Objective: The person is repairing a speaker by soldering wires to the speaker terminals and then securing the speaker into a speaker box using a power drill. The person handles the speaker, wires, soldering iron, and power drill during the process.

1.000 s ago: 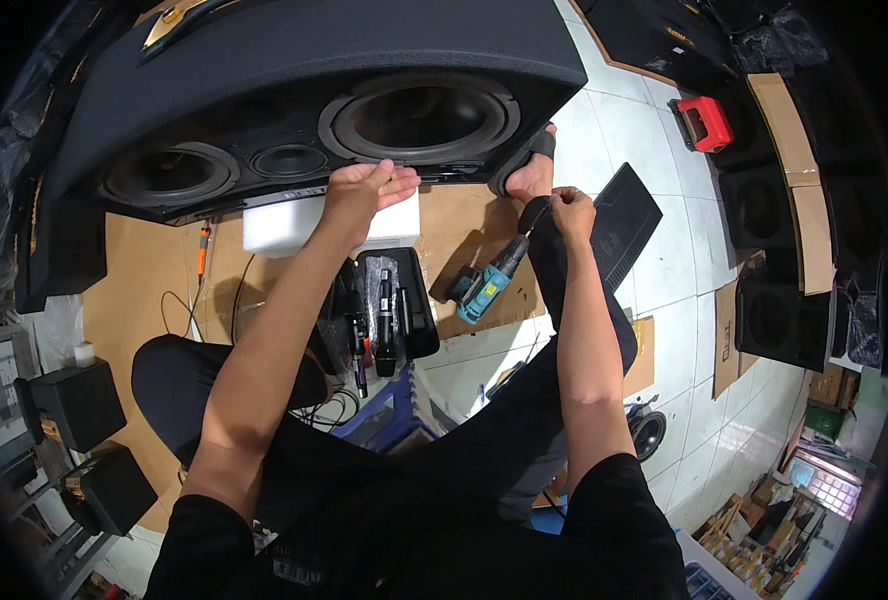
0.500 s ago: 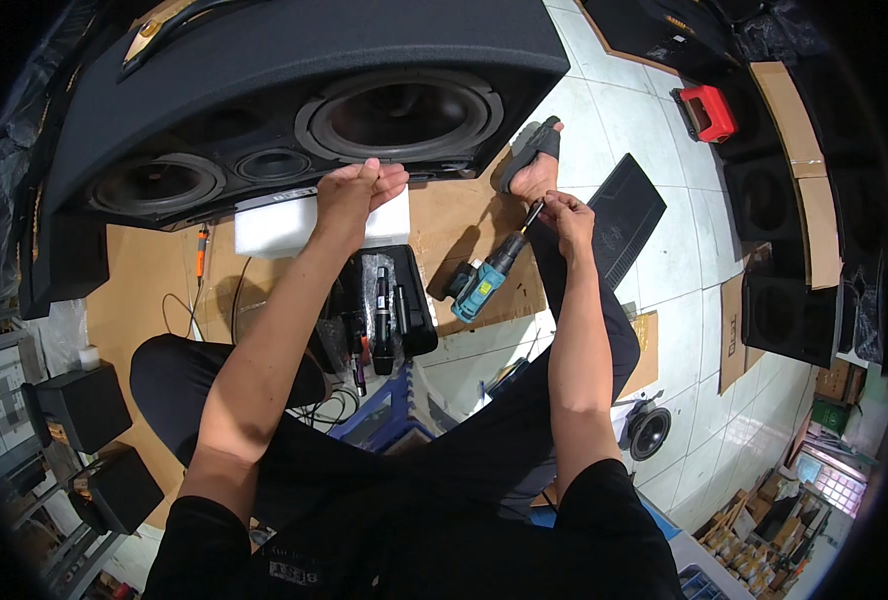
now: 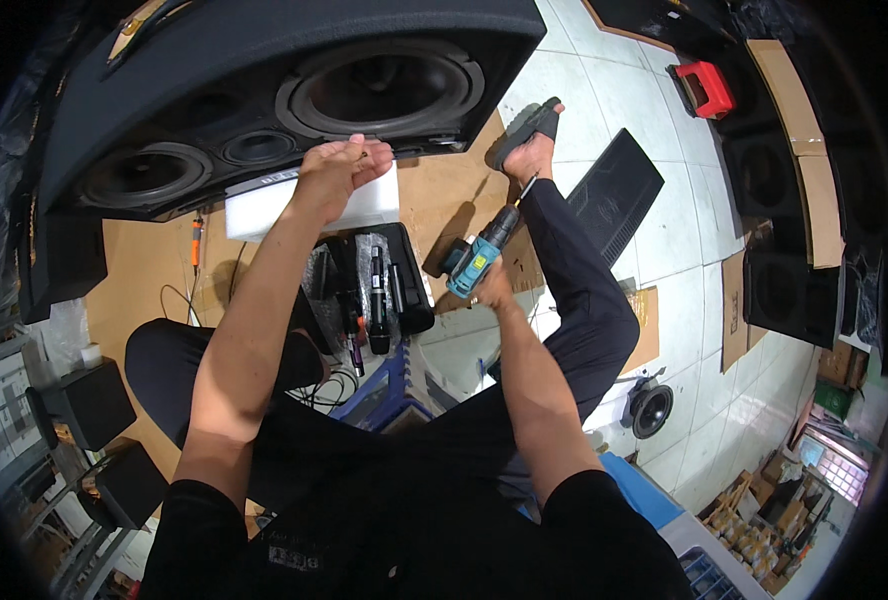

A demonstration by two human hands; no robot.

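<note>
My left hand point(image 3: 329, 180) is raised just below the big speaker cabinet point(image 3: 234, 75), fingers curled together. A tiny brownish thing shows at the fingertips, too small to name. My right hand point(image 3: 496, 284) is closed at the rear of a teal and black cordless drill point(image 3: 479, 258), its fingers partly hidden by the tool. The drill points away from me to the upper right, with a long thin bit point(image 3: 530, 187) in its chuck. Round woofers, a large one point(image 3: 384, 90) and a smaller one point(image 3: 149, 178), face me from the cabinet.
Under the cabinet lie a white foam block point(image 3: 369, 200) and a cardboard sheet point(image 3: 454, 195). A black case point(image 3: 419, 290) with wireless microphones point(image 3: 377, 320) sits between my legs. An orange-handled tool point(image 3: 197, 242) lies left. A dark panel point(image 3: 614, 200) and a loose speaker driver point(image 3: 650, 407) are at right.
My right hand has left the drill's bit end and moved down to the drill's rear. My left hand stays under the cabinet. The whole view has shifted slightly.
</note>
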